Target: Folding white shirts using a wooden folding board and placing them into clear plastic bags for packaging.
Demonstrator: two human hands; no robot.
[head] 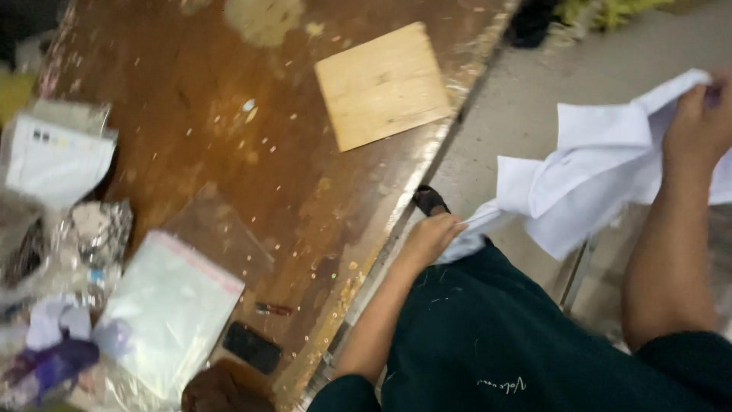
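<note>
Head view, somewhat blurred: both hands, left (428,238) and right (698,126), pinch a white garment (587,172), probably soft, light; best held by its edges.

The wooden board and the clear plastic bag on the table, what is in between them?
Mostly bare, worn brown tabletop lies between the wooden board and the clear plastic bag, apart from a flat clear sheet next to the bag, in the head view.
</note>
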